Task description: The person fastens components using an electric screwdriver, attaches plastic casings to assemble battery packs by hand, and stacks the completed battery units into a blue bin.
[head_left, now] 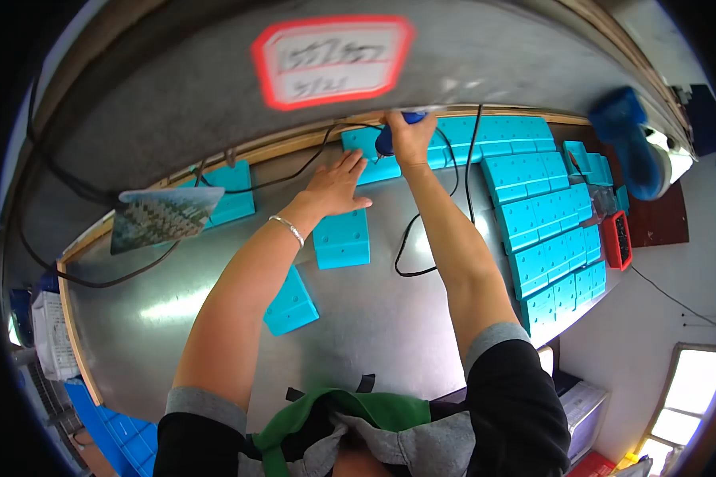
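Note:
My right hand is wrapped round a dark blue tool at the back of the metal table. The tool's lower end points down at a turquoise piece in the back row. Fingers spread, my left hand lies with its fingertips at the left part of that piece. Just below my left hand is another turquoise piece with small holes. A further turquoise piece lies beside my left forearm.
Rows of turquoise pieces cover the table's right side, beside a red box of small dark items. Black cables loop over the metal table. A picture card hangs at left; a blue object stands at right.

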### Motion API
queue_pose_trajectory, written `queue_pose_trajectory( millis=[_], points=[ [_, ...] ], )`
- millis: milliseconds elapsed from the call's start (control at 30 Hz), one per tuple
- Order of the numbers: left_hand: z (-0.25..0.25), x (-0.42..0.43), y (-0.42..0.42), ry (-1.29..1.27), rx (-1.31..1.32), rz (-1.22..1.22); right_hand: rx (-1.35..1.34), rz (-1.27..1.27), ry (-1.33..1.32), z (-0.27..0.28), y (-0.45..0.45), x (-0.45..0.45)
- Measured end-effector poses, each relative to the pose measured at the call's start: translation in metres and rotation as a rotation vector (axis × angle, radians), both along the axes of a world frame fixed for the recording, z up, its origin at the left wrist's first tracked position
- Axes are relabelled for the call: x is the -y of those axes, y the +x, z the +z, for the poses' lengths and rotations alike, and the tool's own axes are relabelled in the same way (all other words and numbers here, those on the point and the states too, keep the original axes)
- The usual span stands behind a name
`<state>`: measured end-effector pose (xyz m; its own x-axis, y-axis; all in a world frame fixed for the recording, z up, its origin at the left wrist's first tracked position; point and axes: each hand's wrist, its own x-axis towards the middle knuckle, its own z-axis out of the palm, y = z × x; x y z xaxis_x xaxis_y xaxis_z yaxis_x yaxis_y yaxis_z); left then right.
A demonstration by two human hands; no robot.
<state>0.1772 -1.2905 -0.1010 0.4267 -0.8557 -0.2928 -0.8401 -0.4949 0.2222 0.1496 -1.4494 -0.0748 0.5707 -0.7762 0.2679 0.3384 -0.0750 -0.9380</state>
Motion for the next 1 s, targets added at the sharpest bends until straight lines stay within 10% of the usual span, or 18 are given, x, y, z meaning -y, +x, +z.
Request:
queue_pose_trajectory(
  millis=[1000],
  points=[
    [-0.006,0.078,-0.031,-0.055,0.067,-0.138,0.016,-0.152,-0.295,-0.021,-0.041,0.072]
  ],
)
